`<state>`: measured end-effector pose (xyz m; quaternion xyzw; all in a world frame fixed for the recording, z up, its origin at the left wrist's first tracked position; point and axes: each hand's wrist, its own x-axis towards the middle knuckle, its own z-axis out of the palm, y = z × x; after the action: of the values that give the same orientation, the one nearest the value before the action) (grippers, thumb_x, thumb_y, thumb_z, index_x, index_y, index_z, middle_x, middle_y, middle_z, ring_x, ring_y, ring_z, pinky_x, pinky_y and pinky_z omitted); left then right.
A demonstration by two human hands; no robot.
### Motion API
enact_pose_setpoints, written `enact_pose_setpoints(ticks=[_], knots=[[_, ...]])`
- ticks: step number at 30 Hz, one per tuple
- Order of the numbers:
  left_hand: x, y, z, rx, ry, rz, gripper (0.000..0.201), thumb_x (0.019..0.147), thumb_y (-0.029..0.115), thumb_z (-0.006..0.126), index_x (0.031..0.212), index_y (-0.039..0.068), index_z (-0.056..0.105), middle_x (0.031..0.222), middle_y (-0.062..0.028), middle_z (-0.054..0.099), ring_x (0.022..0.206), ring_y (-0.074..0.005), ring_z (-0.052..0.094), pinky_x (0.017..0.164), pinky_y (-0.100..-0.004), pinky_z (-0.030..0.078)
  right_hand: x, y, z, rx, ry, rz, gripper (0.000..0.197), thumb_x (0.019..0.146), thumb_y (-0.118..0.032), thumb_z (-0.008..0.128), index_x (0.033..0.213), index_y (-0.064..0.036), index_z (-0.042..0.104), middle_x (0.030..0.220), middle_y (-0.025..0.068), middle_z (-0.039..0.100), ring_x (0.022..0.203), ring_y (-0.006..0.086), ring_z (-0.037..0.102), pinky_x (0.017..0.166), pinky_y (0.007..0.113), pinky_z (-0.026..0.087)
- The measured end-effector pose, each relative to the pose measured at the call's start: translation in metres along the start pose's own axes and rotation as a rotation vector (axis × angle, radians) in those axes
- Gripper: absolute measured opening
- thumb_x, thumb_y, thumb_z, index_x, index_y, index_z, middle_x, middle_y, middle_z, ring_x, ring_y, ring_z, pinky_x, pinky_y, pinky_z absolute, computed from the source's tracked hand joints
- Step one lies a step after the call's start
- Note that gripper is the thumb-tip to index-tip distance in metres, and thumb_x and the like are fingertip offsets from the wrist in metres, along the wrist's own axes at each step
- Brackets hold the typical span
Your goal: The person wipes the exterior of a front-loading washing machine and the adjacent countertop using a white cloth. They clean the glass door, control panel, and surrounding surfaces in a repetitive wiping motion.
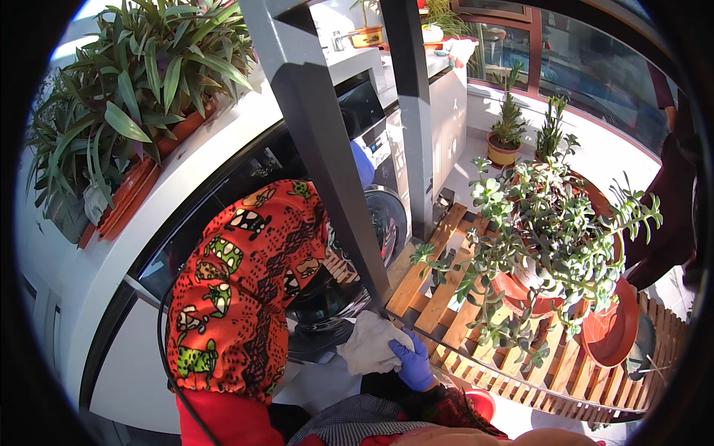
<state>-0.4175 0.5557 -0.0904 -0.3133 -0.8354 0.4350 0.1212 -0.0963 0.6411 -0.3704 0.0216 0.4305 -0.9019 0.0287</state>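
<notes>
My left arm, in a red cartoon-print oversleeve (230,290), stretches forward past a dark grey metal post. Beyond the post, my left hand (363,162) shows only as a patch of blue glove near the control panel (378,149) of a front-loading washing machine; its fingers are hidden. In my right hand (413,362), also blue-gloved, a crumpled whitish cloth (370,343) is gripped close to my body. Just ahead of the cloth is a dark, shiny round machine door (327,308). Another round glass part (387,223) shows right of the post.
Two grey uprights (320,134) stand close before me. To the right, a slatted wooden stand (439,297) carries a sprawling succulent (543,223) and a terracotta saucer (611,327). Leafy plants (149,82) top the white counter at left. A person in dark clothes (662,201) is at far right.
</notes>
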Motion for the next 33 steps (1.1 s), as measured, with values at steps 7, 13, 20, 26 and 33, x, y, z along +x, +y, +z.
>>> enact_pose_setpoints(ticks=[7,13,20,26,33], knots=[[0.032,-0.068,-0.002,-0.151,0.840,-0.282,0.034,0.097,0.025,0.051,0.123,0.006,0.060,0.130,-0.0157,0.060,0.114,-0.0353,0.062,0.091,-0.0458,0.053,0.000,0.005,0.012,-0.024,-0.023,0.039,0.031,0.097,-0.010,0.066,0.126,-0.0017,0.060,0.111,0.0027,0.067,0.101,0.0106,0.061,0.088,0.026,0.050],[0.000,-0.043,0.044,-0.576,0.497,-0.404,0.029,0.088,0.022,0.060,0.116,0.014,0.062,0.117,-0.0103,0.065,0.102,-0.0311,0.065,0.087,-0.0482,0.053,-0.001,0.004,0.010,-0.002,0.003,0.020,0.027,0.096,-0.010,0.068,0.121,-0.0024,0.062,0.107,0.0018,0.067,0.098,0.0100,0.061,0.087,0.026,0.051],[-0.059,-0.053,-0.006,-0.434,0.550,-0.297,0.023,0.093,0.021,0.057,0.108,0.007,0.067,0.104,-0.0121,0.069,0.098,-0.0317,0.066,0.083,-0.0425,0.053,0.002,0.004,0.013,-0.007,-0.019,0.005,0.021,0.095,-0.009,0.068,0.116,-0.0035,0.064,0.102,0.0005,0.066,0.094,0.0089,0.061,0.083,0.026,0.050],[-0.055,-0.124,-0.030,-0.389,0.700,-0.592,0.021,0.090,0.016,0.057,0.103,0.003,0.067,0.099,-0.0185,0.068,0.086,-0.0374,0.068,0.081,-0.0457,0.054,0.005,0.004,0.019,-0.113,-0.063,-0.049,0.019,0.095,-0.007,0.066,0.114,-0.0027,0.064,0.102,0.0010,0.066,0.094,0.0093,0.060,0.084,0.026,0.050],[-0.191,-0.106,-0.043,-0.066,0.351,-0.709,0.029,0.088,0.009,0.056,0.116,0.006,0.062,0.093,-0.0168,0.065,0.083,-0.0346,0.068,0.070,-0.0457,0.056,-0.002,-0.004,0.025,-0.097,-0.049,-0.056,0.017,0.095,-0.006,0.065,0.112,-0.0025,0.064,0.100,0.0016,0.065,0.093,0.0099,0.060,0.084,0.026,0.049]])
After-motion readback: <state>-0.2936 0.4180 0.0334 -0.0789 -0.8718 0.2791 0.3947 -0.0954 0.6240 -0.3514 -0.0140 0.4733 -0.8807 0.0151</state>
